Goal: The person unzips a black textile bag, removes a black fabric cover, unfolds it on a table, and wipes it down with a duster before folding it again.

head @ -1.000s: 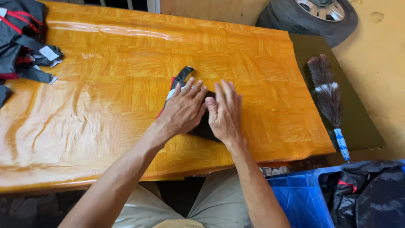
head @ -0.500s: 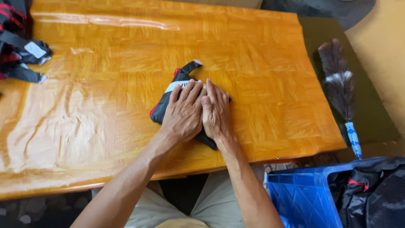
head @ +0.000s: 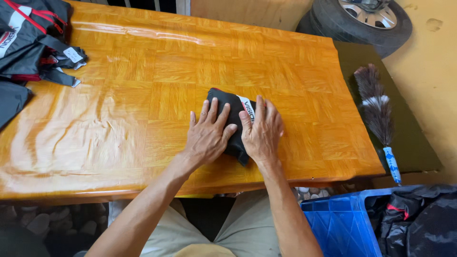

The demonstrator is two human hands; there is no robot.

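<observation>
On the desk [head: 143, 109], near its front edge, lies a small folded black fabric bundle [head: 228, 107] with a white strip. Both my hands press flat on it, side by side. Left hand [head: 208, 135]: fingers spread, palm down on the bundle's left part. Right hand [head: 262, 133]: fingers together, flat on its right part. Far left, a pile of black bags [head: 28, 43] with red trim. Feather duster [head: 378, 116] lies to the right. Blue crate [head: 342, 223] below right, holding black fabric.

Bare worktop [head: 143, 100] lies open all round the hands, with only heaped black bags [head: 28, 38] crowding its far-left corner.
</observation>
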